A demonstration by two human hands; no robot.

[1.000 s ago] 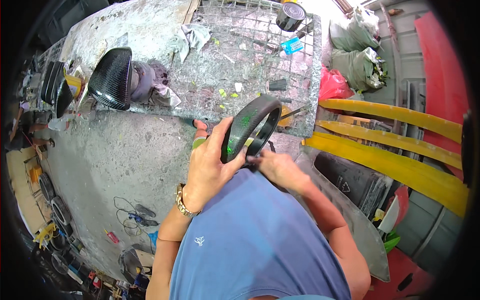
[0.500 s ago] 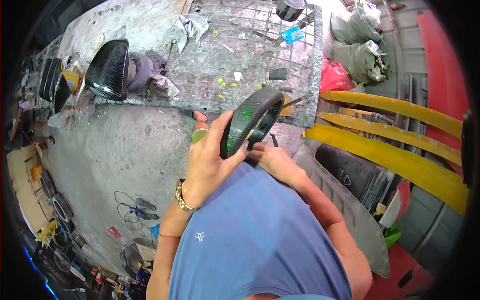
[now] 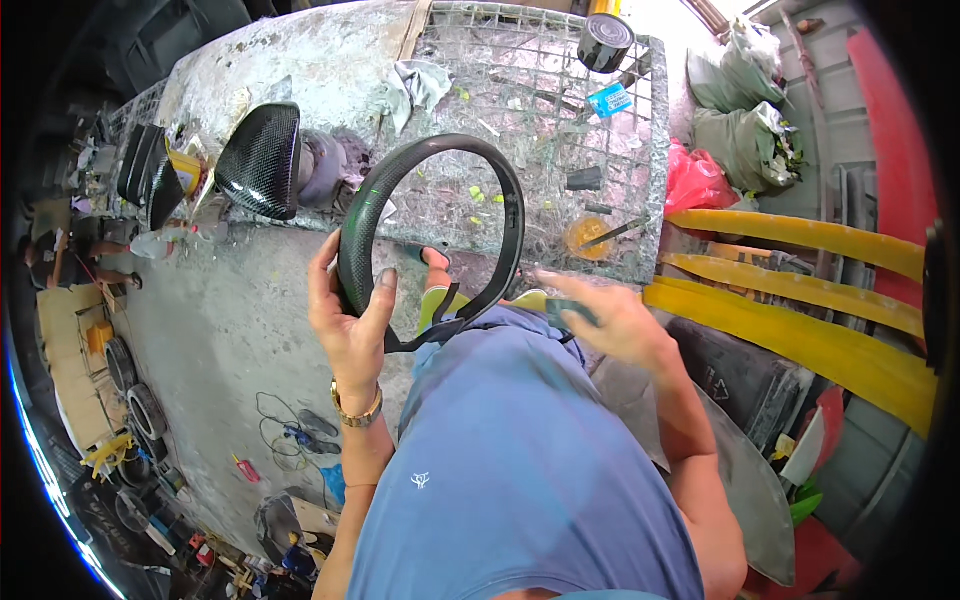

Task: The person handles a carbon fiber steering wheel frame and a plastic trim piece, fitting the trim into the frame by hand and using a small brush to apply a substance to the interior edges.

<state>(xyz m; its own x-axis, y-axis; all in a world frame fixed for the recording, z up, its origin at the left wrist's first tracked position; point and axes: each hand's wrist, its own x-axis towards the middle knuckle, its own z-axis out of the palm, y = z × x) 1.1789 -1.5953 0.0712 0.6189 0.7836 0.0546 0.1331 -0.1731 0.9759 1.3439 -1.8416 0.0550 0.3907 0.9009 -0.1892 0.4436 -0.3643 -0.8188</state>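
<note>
My left hand (image 3: 350, 318) grips the left side of a black ring-shaped trim piece (image 3: 503, 190) with a carbon-fibre weave, thumb inside and fingers outside. The ring stands raised in front of my blue shirt, its opening facing me, with a faint green tint on its left band. To the right of the ring and apart from it, my right hand (image 3: 622, 322) is closed on a small dark flat piece (image 3: 574, 314), whose exact kind I cannot tell. Beyond the ring lies a littered workbench (image 3: 300, 62).
Glossy carbon-fibre shells (image 3: 258, 165) sit at the bench's left. A dark can (image 3: 606, 43), a blue card (image 3: 609, 100) and an orange round container (image 3: 590, 236) are on its right. Yellow curved panels (image 3: 760, 320) stand at my right. A cable (image 3: 275, 420) lies on the left floor.
The ring has turned from nearly edge-on to facing me. My right hand has come off it and moved right, with the small dark piece now visible. The view has shifted slightly.
</note>
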